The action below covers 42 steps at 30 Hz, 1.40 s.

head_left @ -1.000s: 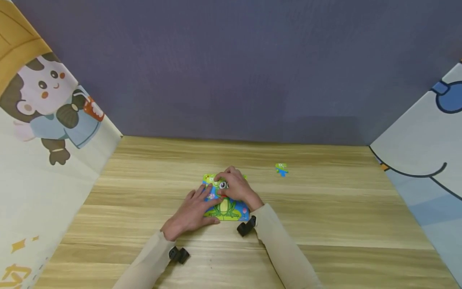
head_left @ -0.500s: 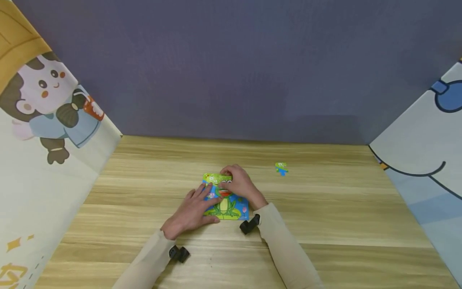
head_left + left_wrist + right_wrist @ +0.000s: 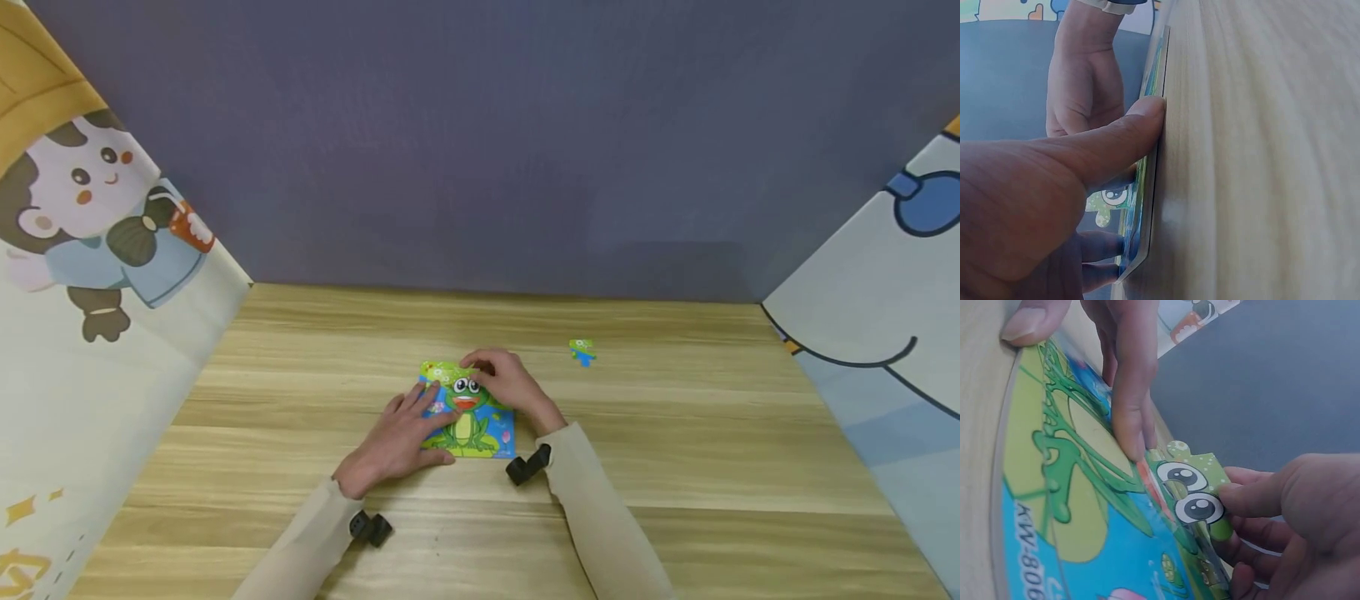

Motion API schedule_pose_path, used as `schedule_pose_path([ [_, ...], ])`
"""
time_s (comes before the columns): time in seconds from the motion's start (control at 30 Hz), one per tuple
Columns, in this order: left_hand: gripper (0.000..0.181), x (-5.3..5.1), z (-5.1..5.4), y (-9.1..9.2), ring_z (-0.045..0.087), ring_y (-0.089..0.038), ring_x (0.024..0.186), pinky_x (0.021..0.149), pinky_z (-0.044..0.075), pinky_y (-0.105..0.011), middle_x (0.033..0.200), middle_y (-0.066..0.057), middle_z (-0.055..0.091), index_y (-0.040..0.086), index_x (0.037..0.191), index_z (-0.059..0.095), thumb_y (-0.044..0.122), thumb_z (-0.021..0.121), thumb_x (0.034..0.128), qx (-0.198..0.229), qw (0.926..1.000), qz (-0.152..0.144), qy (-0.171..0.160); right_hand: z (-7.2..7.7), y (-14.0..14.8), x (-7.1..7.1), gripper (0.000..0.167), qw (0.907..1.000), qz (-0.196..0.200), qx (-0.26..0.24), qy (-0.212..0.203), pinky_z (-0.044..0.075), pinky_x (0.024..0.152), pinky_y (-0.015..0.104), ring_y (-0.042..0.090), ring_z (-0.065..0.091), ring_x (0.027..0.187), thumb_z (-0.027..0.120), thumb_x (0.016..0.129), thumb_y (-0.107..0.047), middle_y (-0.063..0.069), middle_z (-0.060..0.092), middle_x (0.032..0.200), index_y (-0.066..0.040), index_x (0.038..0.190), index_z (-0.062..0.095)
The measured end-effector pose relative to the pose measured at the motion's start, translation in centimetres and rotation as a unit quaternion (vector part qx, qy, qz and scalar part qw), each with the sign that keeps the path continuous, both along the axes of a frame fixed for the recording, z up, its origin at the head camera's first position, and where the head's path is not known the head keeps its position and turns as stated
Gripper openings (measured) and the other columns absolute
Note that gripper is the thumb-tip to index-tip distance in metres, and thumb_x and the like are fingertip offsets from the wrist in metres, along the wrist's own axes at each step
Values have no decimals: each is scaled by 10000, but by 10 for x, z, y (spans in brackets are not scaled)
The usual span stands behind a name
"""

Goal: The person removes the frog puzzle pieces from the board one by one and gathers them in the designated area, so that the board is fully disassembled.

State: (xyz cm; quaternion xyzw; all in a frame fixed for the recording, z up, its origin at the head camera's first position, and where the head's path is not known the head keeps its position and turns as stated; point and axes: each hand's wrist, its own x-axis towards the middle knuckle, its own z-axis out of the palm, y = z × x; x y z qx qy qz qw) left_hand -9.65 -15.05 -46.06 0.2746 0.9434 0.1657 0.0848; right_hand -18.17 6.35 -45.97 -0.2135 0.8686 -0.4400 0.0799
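Note:
A frog jigsaw puzzle (image 3: 465,433) lies on the table, its green frog on a blue ground. My left hand (image 3: 400,442) rests on its left side with fingers spread, the thumb at the near edge. My right hand (image 3: 517,390) pinches a puzzle piece (image 3: 1194,487) printed with the frog's two eyes. In the right wrist view that piece stands tilted up above the frog's red mouth, its lower edge close to the board. Whether it touches the neighbouring pieces I cannot tell. The left wrist view shows the left thumb (image 3: 1141,119) against the board's edge.
A loose green and blue puzzle piece (image 3: 582,352) lies on the wooden table (image 3: 675,433), to the right of and beyond the puzzle. A dark wall (image 3: 495,150) closes off the back, with cartoon-printed panels (image 3: 150,250) at both sides.
The right hand has shifted right along the puzzle's top, uncovering the frog's eyes and mouth. It pinches the eye piece at its right side now. The left hand stays put.

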Motion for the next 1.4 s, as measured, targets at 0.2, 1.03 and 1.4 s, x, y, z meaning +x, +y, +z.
schedule_pose_path([
  [0.2, 604, -1, -1, -1, 202, -496, 1519, 1148, 278, -698, 1626, -268, 265, 217, 1438, 556, 452, 702, 900, 16, 10000, 3, -9, -5, -1, -2, 178, 9995, -325, -36, 15, 535, 797, 319, 171, 649, 866, 620, 967, -46, 110, 735, 1040, -71, 1107, 727],
  [1.03, 627, -4, -4, -2, 180, -460, 1537, 1171, 240, -698, 1642, -247, 229, 236, 1456, 534, 476, 689, 898, 109, 9999, 37, -124, 0, 56, -17, 242, 9909, -1220, -523, -212, 518, 893, 373, 279, 644, 1053, 601, 1002, -130, 168, 715, 1168, -18, 1185, 713],
  [1.4, 620, -4, -5, -2, 182, -463, 1536, 1171, 241, -697, 1638, -254, 235, 221, 1448, 543, 463, 694, 898, 147, 9998, 19, -113, 2, 104, -25, 270, 9869, -1590, -260, -54, 486, 798, 219, 148, 618, 949, 602, 1004, -147, 206, 708, 1180, 2, 1205, 703],
])
